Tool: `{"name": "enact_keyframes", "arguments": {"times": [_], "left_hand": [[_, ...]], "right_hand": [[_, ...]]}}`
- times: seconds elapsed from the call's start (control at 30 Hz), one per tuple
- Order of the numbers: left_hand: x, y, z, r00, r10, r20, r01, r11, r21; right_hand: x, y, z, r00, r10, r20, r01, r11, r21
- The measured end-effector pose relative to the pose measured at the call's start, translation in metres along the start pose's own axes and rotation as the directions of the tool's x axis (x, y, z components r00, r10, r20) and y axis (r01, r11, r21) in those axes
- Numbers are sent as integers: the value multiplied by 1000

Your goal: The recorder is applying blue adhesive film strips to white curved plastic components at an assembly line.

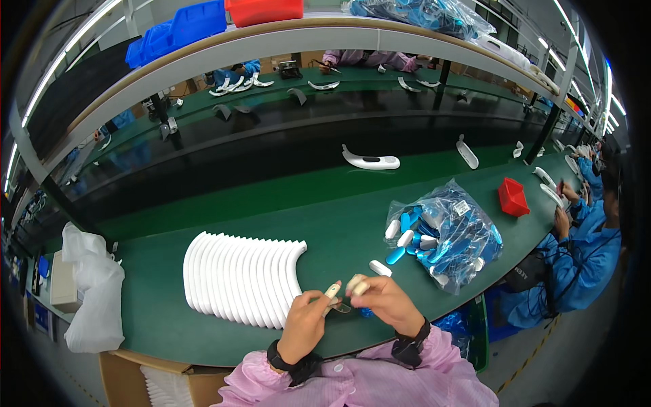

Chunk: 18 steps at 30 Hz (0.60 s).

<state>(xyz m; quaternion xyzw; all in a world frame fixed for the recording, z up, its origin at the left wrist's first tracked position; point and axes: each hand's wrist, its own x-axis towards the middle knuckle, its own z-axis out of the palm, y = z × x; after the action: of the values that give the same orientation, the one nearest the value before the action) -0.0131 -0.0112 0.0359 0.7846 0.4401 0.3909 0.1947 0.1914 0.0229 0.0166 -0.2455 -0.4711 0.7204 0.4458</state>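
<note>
My left hand (304, 324) is closed in a pinch near the table's front edge, with a small clear, curved piece (342, 308) at its fingertips. Just to its right, my right hand (385, 303) has its fingers pressed together; whatever is in them is hidden. Cream finger covers show on both hands. A bit of blue (367, 313) lies under the right hand. Left of my hands stands a long row of curved white plastic shells (241, 278), nested side by side. One white oval piece (380, 268) rests beyond my right hand.
A clear bag (468, 237) of blue and white oval pieces spills open at right, near a red bin (513, 197). White handle-shaped parts (371, 160) lie on the belt beyond. White foam wrap (95, 292) hangs at left. A co-worker in blue (576, 251) sits at right.
</note>
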Motion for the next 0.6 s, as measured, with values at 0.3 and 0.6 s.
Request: {"name": "enact_keyframes", "arguments": {"times": [0.3,0.6], "left_hand": [[-7,-23,7,998,-39,41,40,999,-28],[1,-24,9,979,-197,-59,195,792,579]], "right_hand": [[0,-10,26,977,-214,18,150,618,-772],[2,-3,-1,983,-34,-181,-16,963,-269]]}}
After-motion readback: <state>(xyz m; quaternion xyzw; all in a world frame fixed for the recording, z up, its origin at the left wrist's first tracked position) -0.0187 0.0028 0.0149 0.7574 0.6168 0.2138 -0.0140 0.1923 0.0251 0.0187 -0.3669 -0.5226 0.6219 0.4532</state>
